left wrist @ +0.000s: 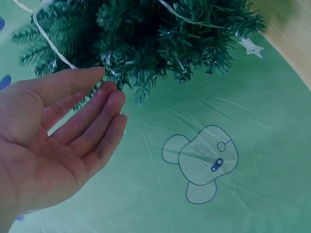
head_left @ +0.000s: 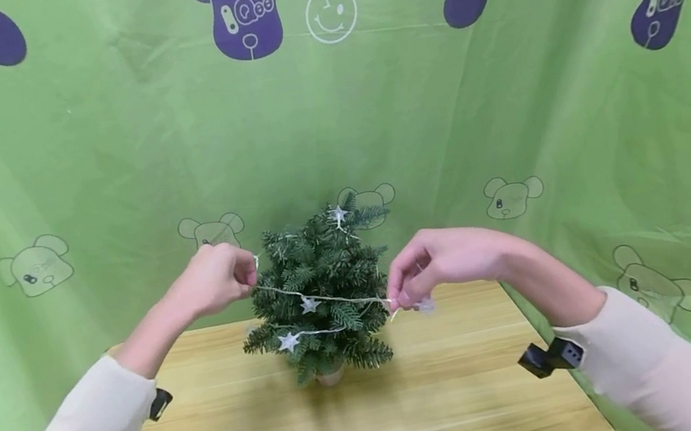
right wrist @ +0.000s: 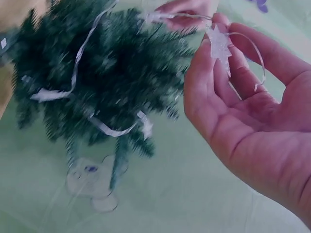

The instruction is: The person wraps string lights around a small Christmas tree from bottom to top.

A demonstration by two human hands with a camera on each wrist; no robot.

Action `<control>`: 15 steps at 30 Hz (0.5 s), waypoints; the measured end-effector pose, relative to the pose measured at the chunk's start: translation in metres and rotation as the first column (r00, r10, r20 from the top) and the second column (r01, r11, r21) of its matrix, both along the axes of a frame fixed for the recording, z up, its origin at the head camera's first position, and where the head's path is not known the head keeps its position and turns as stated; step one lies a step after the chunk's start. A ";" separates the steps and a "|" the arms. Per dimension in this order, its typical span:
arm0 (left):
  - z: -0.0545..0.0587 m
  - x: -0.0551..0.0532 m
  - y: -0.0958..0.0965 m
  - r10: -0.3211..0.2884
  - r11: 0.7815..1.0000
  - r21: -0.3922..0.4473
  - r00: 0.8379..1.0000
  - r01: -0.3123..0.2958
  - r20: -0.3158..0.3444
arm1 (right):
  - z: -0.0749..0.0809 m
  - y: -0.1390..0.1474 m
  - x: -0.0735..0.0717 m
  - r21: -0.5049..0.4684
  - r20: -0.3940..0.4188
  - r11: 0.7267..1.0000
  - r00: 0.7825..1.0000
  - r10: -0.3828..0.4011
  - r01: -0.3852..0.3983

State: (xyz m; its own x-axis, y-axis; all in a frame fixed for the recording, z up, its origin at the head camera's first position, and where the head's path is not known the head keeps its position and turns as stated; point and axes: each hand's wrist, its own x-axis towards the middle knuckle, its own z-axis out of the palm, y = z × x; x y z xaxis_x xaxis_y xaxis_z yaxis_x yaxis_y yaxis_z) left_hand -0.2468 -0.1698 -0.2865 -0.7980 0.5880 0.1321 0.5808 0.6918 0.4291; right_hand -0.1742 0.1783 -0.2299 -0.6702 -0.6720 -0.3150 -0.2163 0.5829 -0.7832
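Observation:
A small green artificial Christmas tree (head_left: 321, 273) stands on the wooden table, with a star string light (head_left: 339, 298) draped across its front. My left hand (head_left: 221, 276), at the tree's left side, pinches the wire between thumb and fingertips. On the right, my right hand (head_left: 445, 260) pinches the same wire, and the stretch between both hands runs nearly taut across the branches. A clear star (right wrist: 221, 46) hangs at the right fingertips in the right wrist view. Other stars (head_left: 289, 341) lie against the lower branches, and one star (head_left: 338, 214) sits near the top.
The light wooden table (head_left: 251, 429) reaches toward me beneath the tree's pale base (head_left: 330, 377). A green cloth (head_left: 101, 149) printed with purple and outlined bear heads hangs behind and at both sides. Small black cameras (head_left: 551, 357) are worn at the sleeve cuffs.

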 end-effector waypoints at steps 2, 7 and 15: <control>-0.002 0.003 0.004 0.002 1.000 -0.003 1.000 -0.002 -0.022 | -0.005 0.007 -0.002 0.036 0.003 0.999 1.000 -0.025 0.025; -0.007 0.007 0.010 0.018 1.000 0.001 1.000 -0.018 -0.021 | -0.017 0.023 -0.008 0.085 0.011 0.991 0.995 -0.101 0.100; -0.002 0.015 0.018 0.070 0.995 0.076 0.997 -0.067 -0.038 | -0.028 0.044 -0.019 0.100 -0.020 0.966 0.971 -0.238 0.239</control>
